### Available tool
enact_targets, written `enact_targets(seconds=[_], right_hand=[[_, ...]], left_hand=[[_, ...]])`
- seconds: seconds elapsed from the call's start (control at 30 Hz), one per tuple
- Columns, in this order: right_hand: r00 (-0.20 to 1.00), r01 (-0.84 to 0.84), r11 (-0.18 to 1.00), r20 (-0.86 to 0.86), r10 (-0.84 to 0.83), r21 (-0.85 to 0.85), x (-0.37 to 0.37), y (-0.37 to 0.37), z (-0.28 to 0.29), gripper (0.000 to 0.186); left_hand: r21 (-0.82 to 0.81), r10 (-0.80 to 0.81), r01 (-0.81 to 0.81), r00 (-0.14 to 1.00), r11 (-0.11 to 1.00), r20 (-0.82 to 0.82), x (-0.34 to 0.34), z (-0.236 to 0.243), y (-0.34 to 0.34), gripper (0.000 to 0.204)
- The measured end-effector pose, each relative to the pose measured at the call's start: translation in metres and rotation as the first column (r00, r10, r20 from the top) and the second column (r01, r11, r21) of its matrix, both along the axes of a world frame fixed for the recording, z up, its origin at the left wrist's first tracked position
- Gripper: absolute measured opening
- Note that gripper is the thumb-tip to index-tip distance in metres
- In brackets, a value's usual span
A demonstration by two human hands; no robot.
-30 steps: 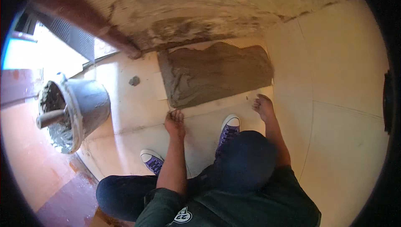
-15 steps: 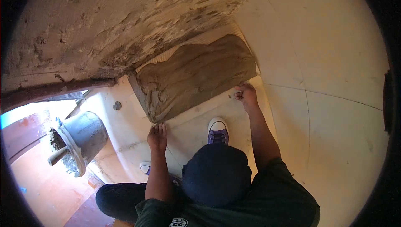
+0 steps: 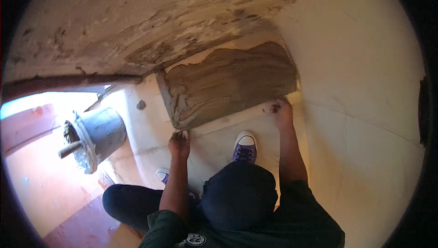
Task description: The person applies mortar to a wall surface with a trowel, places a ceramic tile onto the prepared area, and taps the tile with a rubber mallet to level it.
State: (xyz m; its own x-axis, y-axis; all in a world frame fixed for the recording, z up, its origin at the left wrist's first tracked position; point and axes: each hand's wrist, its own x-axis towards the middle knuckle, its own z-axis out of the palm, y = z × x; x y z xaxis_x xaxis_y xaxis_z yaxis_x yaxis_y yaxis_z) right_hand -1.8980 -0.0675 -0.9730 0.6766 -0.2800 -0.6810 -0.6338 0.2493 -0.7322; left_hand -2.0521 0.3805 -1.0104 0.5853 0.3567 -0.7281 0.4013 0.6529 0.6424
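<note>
A rectangular tile [image 3: 237, 81] lies at the foot of a rough wall, its upturned face spread with wet grey mortar; a pale ribbed strip stays bare along the far edge. My left hand [image 3: 179, 144] is at the tile's near left corner, fingers bent in against it. Close by the near right end of the tile, my right hand [image 3: 283, 110] has its fingers curled together, smudged dark. What those right fingers hold, if anything, is hidden.
To the left, a grey bucket [image 3: 106, 127] lies tipped over, mortar at its mouth and a tool handle [image 3: 70, 150] sticking out. A lump of mortar [image 3: 141, 105] sits on the pale floor. The rough wall [image 3: 137, 24] rises behind; large pale tiles [image 3: 365, 74] stretch to the right.
My left fingers, stretched flat before, are now bent in at the tile's corner. My right hand stays curled near the tile's edge. The whole view has turned slightly.
</note>
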Motion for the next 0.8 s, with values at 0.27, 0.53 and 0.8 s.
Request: enact_targets(seconds=[0.27,0.53,0.8], right_hand=[[0.978,0.127,0.967,0.134,-0.159,0.222,0.004,0.005,0.042,0.009],[0.955,0.087,0.988,0.270,-0.120,0.129,0.032,0.014,0.096,0.011],[0.933,0.051,0.986,0.345,-0.104,0.159,0.072,0.016,0.122,0.015]], left_hand=[[-0.035,0.380,-0.386,0.918,0.922,-0.113,0.023,0.068,-0.025,0.032],[0.085,0.357,-0.351,0.930,0.933,-0.083,0.052,0.123,-0.020,0.035],[0.307,0.223,-0.232,0.973,0.923,0.062,0.081,0.166,-0.012,0.035]])
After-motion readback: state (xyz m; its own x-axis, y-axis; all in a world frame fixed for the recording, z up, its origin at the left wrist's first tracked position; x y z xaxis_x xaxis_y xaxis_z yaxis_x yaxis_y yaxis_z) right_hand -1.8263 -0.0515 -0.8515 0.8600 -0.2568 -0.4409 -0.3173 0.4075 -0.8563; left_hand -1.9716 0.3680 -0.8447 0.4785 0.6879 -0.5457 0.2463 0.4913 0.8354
